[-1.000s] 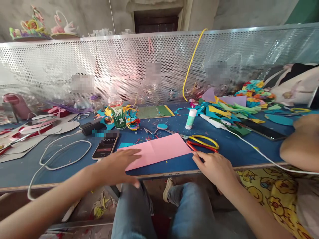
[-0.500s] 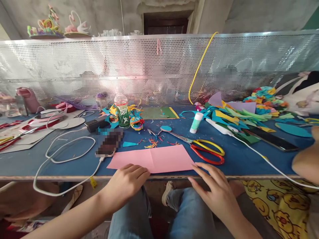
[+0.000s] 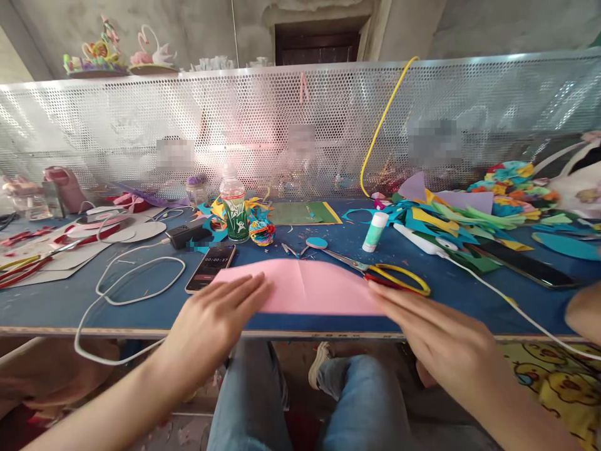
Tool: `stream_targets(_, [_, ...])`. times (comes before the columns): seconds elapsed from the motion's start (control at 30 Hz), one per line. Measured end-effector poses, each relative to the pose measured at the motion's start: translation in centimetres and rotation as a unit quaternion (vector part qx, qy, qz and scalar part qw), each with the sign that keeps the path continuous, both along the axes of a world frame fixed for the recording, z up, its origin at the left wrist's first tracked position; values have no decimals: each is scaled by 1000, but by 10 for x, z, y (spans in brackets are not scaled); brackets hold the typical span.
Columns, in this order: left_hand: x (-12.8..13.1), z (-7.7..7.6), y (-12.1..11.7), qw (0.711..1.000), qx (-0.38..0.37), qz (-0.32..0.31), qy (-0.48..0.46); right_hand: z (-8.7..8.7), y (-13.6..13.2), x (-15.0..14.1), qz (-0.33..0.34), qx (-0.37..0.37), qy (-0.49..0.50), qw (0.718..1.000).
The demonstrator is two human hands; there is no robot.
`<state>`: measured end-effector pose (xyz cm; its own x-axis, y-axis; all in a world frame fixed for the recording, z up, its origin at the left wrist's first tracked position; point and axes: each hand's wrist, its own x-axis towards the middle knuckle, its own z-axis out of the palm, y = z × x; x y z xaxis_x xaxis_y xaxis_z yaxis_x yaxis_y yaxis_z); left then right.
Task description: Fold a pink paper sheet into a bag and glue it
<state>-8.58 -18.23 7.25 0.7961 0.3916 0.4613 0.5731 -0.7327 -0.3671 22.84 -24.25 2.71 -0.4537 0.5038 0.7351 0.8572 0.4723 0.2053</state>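
Observation:
A pink sheet of paper [image 3: 300,291] with a crease down its middle lies in front of me, its far edge bowed upward. My left hand [image 3: 218,313] holds its left end, fingers close together on top and the thumb hidden. At the opposite end, my right hand [image 3: 436,332] grips the right edge with its fingertips; that thumb is also out of sight. Just beyond the right hand are scissors [image 3: 406,275] with yellow and red handles, partly covered by the fingers. A phone [image 3: 211,266] showing a timer lies beside the paper's left end.
Behind the paper stand a green-labelled bottle [image 3: 235,213] and a glue stick [image 3: 375,232]. Paper scraps [image 3: 436,219] pile up at the right, near a dark phone [image 3: 526,266]. A white cable [image 3: 136,304] loops at the left. Another person's arm [image 3: 585,316] rests at the right edge.
Both hands have moved up and outward to the paper's ends. The paper has shifted away from the table edge, and its far side now arches. The right hand now overlaps the scissors' handles.

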Motion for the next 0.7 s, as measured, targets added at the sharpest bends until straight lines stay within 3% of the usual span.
stream_targets(0.13, [-16,-30,-38,997,-7,-23,78,-29,-46,6,21,-65,-86,994])
stream_targets(0.27, [-17,-54,-45,998,-19,-23,63,-50,-54,6,10,-91,-110,990])
stream_targets(0.4, [-9,-53,-30,997,-61,-17,47,-46,-36,0,2,-93,-48,994])
stream_targets(0.5, [-3,-49,-17,990,-132,10,58,-37,-17,-3,4,-95,-13,995])
stream_targets(0.7, [10,-48,25,970,-224,84,44,-29,37,-5,-21,-90,19,996])
